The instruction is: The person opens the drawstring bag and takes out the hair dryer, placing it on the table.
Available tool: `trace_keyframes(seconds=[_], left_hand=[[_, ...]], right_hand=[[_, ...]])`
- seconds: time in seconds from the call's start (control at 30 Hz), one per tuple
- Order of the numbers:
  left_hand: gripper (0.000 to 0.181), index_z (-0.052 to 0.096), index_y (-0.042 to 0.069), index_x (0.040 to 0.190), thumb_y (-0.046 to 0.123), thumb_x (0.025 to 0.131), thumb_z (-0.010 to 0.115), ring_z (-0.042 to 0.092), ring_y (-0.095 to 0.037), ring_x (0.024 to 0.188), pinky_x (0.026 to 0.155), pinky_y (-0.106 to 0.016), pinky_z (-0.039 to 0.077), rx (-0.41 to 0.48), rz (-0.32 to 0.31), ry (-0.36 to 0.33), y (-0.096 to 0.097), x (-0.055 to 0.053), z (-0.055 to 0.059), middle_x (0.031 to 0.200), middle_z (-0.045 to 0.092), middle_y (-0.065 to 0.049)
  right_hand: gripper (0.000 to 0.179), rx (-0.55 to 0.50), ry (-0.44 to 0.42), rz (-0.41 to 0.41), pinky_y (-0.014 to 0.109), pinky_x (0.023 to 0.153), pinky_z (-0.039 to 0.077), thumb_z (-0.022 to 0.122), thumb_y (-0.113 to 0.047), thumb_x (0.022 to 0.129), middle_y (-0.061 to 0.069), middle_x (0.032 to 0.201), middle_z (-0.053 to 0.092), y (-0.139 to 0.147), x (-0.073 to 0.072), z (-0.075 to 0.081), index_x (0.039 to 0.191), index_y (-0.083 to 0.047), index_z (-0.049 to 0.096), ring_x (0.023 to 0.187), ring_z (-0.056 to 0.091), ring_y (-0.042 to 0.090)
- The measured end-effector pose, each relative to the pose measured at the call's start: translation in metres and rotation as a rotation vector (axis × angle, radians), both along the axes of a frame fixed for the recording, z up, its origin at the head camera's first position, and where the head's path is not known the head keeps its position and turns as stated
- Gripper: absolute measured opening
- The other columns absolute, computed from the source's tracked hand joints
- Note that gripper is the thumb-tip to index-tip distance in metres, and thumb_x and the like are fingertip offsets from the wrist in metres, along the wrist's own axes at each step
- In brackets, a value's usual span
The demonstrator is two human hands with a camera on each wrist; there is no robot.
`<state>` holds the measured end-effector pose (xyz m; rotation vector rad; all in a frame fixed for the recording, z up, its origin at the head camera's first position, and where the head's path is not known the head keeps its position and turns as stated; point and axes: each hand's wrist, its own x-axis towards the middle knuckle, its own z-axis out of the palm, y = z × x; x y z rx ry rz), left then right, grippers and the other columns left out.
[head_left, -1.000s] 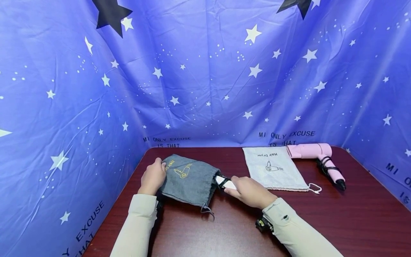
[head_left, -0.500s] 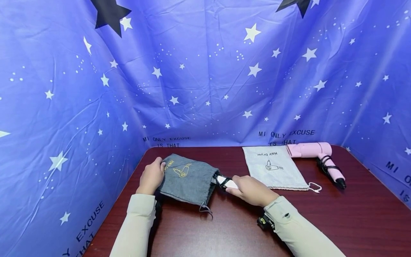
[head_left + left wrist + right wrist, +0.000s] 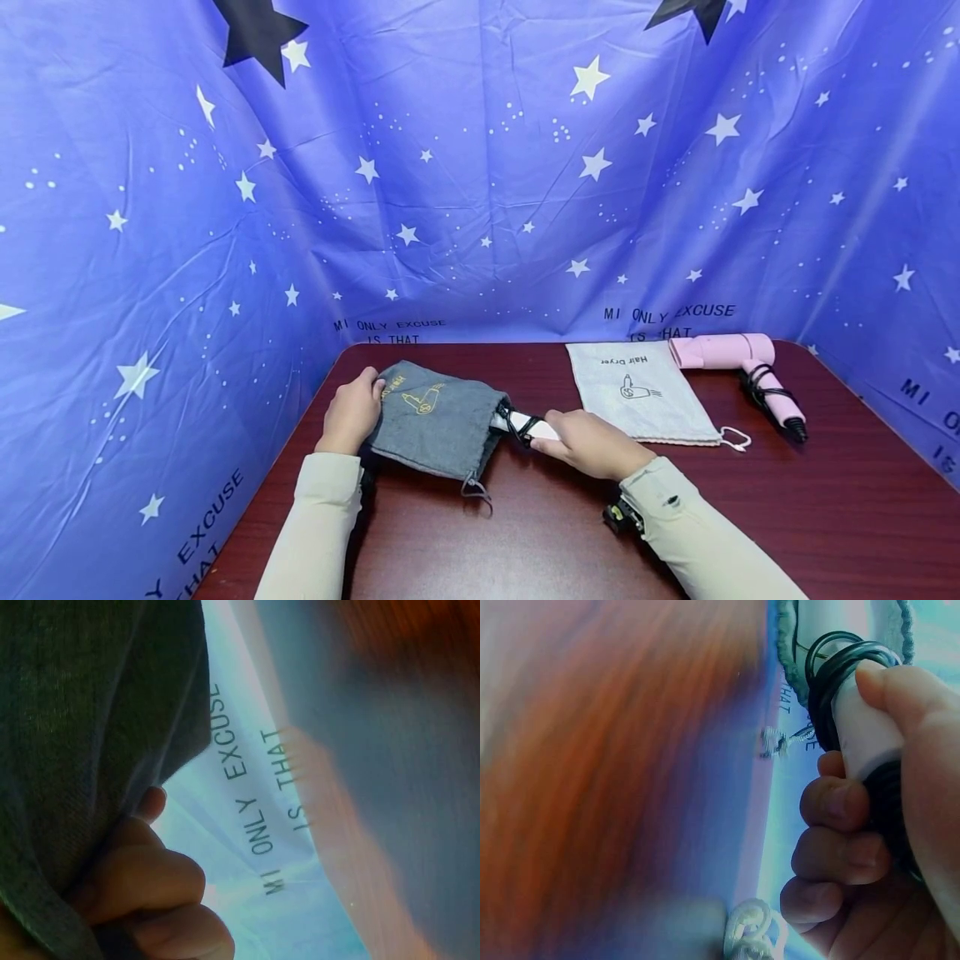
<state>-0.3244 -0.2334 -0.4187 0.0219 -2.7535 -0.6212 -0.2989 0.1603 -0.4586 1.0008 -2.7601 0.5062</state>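
In the head view a grey drawstring bag [image 3: 435,421] with a yellow hair dryer print is held above the table, its mouth toward the right. My left hand [image 3: 352,412] grips the bag's closed end; in the left wrist view its curled fingers [image 3: 154,877] hold the cloth. From the bag's mouth sticks the white handle of a hair dryer [image 3: 540,428], wrapped in black cord [image 3: 829,690]. My right hand [image 3: 592,446] grips that handle, thumb on one side and fingers curled round the other. The dryer's head is hidden inside the bag.
A white drawstring bag [image 3: 637,408] with a dark hair dryer print lies flat at the back right. Beside it a pink hair dryer [image 3: 731,352] rests with cord wound on its handle. Blue star-printed curtains [image 3: 480,167] enclose the dark red table [image 3: 480,542].
My right hand has shifted slightly right with the handle, and more of the handle shows outside the grey bag. My left hand and the bag have moved slightly left.
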Motion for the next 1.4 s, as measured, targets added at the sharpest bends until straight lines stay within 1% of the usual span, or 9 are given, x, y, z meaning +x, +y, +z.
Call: trace_keyframes(seconds=[0.27,0.43,0.57,0.7,0.83,1.0,1.13,1.23,1.4], left_hand=[[0.017,0.058,0.013,0.106,0.029,0.109,0.051,0.07,-0.048,0.086,0.059,-0.057,0.048,-0.018,-0.005,0.016,-0.002,0.0,-0.001,0.101,0.072,-0.023],[0.02,0.059,0.011,0.105,0.031,0.106,0.057,0.07,-0.048,0.083,0.063,-0.061,0.05,-0.045,0.024,0.091,0.001,-0.002,-0.005,0.097,0.073,-0.023],[0.025,0.06,0.005,0.105,0.028,0.098,0.068,0.067,-0.047,0.087,0.073,-0.06,0.052,-0.114,0.032,0.133,0.007,-0.003,-0.009,0.098,0.068,-0.023],[0.022,0.063,0.004,0.096,0.024,0.09,0.071,0.064,-0.045,0.091,0.077,-0.06,0.052,-0.203,0.008,0.109,0.018,-0.001,-0.009,0.099,0.063,-0.02],[0.017,0.06,0.011,0.078,0.022,0.089,0.067,0.066,-0.036,0.077,0.064,-0.053,0.052,-0.211,-0.043,0.0,0.03,0.004,-0.004,0.083,0.063,-0.013],[0.036,0.049,0.018,0.062,0.027,0.092,0.066,0.052,-0.021,0.058,0.052,-0.039,0.041,-0.187,-0.123,-0.187,0.041,0.011,0.003,0.063,0.049,-0.001],[0.045,0.056,0.017,0.058,0.036,0.098,0.066,0.058,-0.015,0.049,0.054,-0.037,0.045,-0.177,-0.185,-0.344,0.046,0.019,0.008,0.054,0.055,0.002],[0.049,0.066,0.013,0.064,0.042,0.103,0.061,0.065,-0.015,0.046,0.064,-0.039,0.054,-0.143,-0.206,-0.445,0.048,0.023,0.01,0.055,0.064,-0.002],[0.061,0.07,0.007,0.068,0.051,0.106,0.051,0.068,-0.017,0.048,0.077,-0.039,0.058,-0.085,-0.216,-0.55,0.049,0.025,0.01,0.057,0.068,-0.005]], right_hand=[[0.033,-0.002,-0.031,0.001,0.032,0.063,0.047,0.058,-0.048,0.104,-0.009,0.071,0.051,0.004,-0.001,0.003,0.093,-0.016,0.056,0.065,0.051,0.006],[0.033,0.0,-0.028,-0.005,0.032,0.063,0.048,0.059,-0.047,0.103,-0.009,0.072,0.052,0.003,-0.001,0.003,0.093,-0.016,0.056,0.066,0.052,0.006],[0.033,0.006,-0.02,-0.027,0.032,0.062,0.047,0.06,-0.047,0.103,-0.009,0.071,0.051,0.002,0.0,0.002,0.093,-0.016,0.056,0.064,0.051,0.006],[0.033,0.01,0.003,-0.045,0.031,0.06,0.046,0.061,-0.047,0.102,-0.009,0.069,0.049,0.001,0.001,0.0,0.09,-0.017,0.055,0.062,0.049,0.006],[0.033,0.012,0.024,-0.048,0.032,0.059,0.046,0.062,-0.046,0.102,-0.009,0.067,0.048,-0.002,0.001,-0.001,0.089,-0.016,0.054,0.06,0.048,0.007],[0.033,0.025,0.022,-0.058,0.034,0.058,0.046,0.063,-0.044,0.102,-0.008,0.067,0.048,-0.005,0.002,-0.001,0.088,-0.015,0.053,0.06,0.048,0.008],[0.033,0.034,0.019,-0.088,0.033,0.057,0.045,0.065,-0.043,0.101,-0.008,0.066,0.048,-0.005,0.004,0.0,0.087,-0.015,0.053,0.059,0.048,0.008],[0.034,0.031,0.022,-0.109,0.033,0.057,0.044,0.066,-0.042,0.1,-0.007,0.066,0.048,-0.005,0.005,0.001,0.086,-0.014,0.053,0.058,0.047,0.009],[0.034,0.02,0.024,-0.136,0.033,0.057,0.044,0.066,-0.042,0.1,-0.007,0.067,0.049,-0.004,0.005,0.001,0.086,-0.013,0.055,0.058,0.048,0.01]])
